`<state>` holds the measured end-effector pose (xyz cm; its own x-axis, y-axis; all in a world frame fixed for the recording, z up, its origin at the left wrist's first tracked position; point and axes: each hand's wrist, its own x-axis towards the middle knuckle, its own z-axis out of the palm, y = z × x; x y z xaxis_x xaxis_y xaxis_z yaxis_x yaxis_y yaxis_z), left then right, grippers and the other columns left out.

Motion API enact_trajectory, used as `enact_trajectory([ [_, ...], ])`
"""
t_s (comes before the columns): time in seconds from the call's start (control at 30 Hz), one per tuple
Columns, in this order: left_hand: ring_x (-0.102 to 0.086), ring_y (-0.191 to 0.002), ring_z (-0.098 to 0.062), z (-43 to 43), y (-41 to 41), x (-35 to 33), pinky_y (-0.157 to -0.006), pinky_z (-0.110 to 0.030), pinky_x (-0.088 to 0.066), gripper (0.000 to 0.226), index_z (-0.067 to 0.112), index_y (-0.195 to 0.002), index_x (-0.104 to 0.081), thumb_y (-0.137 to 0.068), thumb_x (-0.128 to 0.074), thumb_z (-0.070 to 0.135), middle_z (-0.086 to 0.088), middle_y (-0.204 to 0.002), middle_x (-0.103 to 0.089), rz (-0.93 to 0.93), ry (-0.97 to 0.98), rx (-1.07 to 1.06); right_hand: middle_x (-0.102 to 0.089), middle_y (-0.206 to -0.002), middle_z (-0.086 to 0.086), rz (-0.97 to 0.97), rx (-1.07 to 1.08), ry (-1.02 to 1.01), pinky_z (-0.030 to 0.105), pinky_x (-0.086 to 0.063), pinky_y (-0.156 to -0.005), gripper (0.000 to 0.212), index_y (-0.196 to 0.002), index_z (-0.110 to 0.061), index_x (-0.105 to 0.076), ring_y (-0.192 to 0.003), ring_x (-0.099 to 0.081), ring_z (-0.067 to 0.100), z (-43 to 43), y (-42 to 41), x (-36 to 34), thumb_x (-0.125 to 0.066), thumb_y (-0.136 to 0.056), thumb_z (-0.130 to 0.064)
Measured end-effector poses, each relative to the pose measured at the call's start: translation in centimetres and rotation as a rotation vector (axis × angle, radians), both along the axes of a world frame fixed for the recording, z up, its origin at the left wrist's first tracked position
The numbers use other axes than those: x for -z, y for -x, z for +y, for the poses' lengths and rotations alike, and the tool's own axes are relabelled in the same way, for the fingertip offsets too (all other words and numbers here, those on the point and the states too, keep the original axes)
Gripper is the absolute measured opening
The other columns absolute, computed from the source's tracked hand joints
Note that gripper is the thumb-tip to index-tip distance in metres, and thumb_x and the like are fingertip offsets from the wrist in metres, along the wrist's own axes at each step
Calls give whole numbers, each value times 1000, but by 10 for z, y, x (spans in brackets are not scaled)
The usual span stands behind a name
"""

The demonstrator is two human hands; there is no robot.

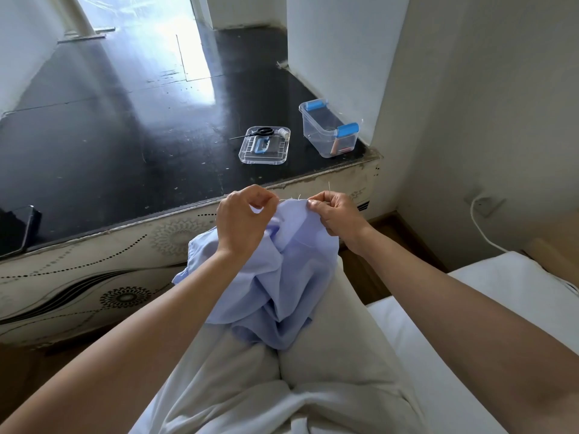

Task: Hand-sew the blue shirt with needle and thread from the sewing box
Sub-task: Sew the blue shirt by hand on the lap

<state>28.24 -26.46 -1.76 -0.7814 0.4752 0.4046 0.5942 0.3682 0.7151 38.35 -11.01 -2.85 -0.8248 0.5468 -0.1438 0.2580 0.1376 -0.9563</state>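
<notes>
The left hand (pixel 242 219) is curled, with thumb and forefinger pressed together at the top edge of the blue shirt (pixel 282 277); it pinches the cloth there, and whether a needle also sits between the fingertips is too small to tell. The right hand (pixel 336 214) is just beside it, its fingers folded and its thumb pinching the same raised edge of the shirt, so that a short span of fabric is held between the two hands. A thin pale strand (pixel 328 185) stands up just above the right hand; I cannot tell whether it is thread or needle. From the hands the shirt hangs down in crumpled folds and lies on the person's lap, over light trousers (pixel 329 355). Beyond the hands is a low black surface (pixel 109 120). On it, well apart from the hands, stands the sewing box (pixel 329 133), clear plastic with blue latches and open at the top. Near it on the left lies its clear lid (pixel 250 156), carrying black scissors (pixel 261 132) and a white thread spool (pixel 284 131). A dark phone (pixel 18 228) lies at the surface's left edge. On the right, a white cable (pixel 476 223) runs down the wall toward a white bed (pixel 501 292).
</notes>
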Motion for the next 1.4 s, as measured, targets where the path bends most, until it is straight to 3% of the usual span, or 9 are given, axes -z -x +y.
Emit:
enact_trajectory([
  [0.27,-59,-80,-22,-5,10,2,-70,-44,-53,17,24,-78,-64,-88,-65,10,12,-80,-64,-80,-22,220,-57,-75,0,7,120,29,18,-42,-52,12,-91,-15,-60,-63,-49,9,5,2,1,-55,-99,-23],
  [0.47,-47,-101,-12,-4,11,4,-86,-23,-38,40,20,-87,-72,-85,-47,50,8,-101,-62,-36,-11,172,-55,-78,-3,33,90,34,14,-40,-45,5,-93,-22,-58,-63,-47,7,3,0,-4,-56,-98,-21],
  [0.57,-50,-109,-13,2,16,1,-99,-38,-42,34,19,-109,-67,-88,-43,29,14,-112,-60,-25,-70,81,-55,-77,0,22,51,45,17,-39,-45,3,-98,-19,-59,-58,-44,9,5,-3,-6,-57,-98,-20],
  [0.7,-60,-111,-24,12,19,0,-99,-49,-47,45,27,-124,-59,-83,-42,24,5,-112,-68,-339,102,216,-54,-75,3,14,16,49,17,-39,-45,6,-101,-16,-60,-53,-43,8,6,-5,-6,-57,-97,-20],
  [0.87,-60,-90,-25,11,18,4,-79,-33,-50,28,19,-105,-72,-84,-63,3,-3,-97,-67,-241,308,178,-56,-80,2,-3,49,31,19,-42,-50,14,-111,-15,-59,-63,-47,10,8,-5,-1,-53,-99,-21],
  [1.03,-48,-63,-16,2,16,1,-57,-22,-39,14,18,-80,-72,-78,-66,5,-2,-70,-58,-634,91,143,-48,-81,9,-371,-135,73,23,-37,-53,24,-124,-8,-50,-62,-41,14,8,-8,3,-46,-101,-13],
  [1.13,-54,-73,-19,-1,15,1,-70,-31,-45,12,25,-73,-77,-70,-69,16,-6,-77,-63,-833,-52,159,-58,-86,10,-531,-322,71,26,-52,-66,26,-123,-6,-55,-70,-56,17,5,-12,1,-47,-101,-14],
  [1.27,-58,-85,-25,-2,19,5,-81,-38,-47,25,23,-82,-79,-87,-65,3,-7,-82,-69,-960,-170,195,-61,-123,9,-632,-477,-57,38,-51,-92,34,-130,-12,-56,-108,-59,24,3,-10,-3,-53,-98,-23],
  [1.4,-60,-80,-24,-3,17,6,-73,-31,-49,21,15,-94,-74,-89,-62,-1,-7,-81,-69,-995,-206,212,-66,-111,12,-442,-230,-297,41,-51,-92,30,-113,-6,-66,-105,-61,27,0,3,-2,-57,-94,-27],
])
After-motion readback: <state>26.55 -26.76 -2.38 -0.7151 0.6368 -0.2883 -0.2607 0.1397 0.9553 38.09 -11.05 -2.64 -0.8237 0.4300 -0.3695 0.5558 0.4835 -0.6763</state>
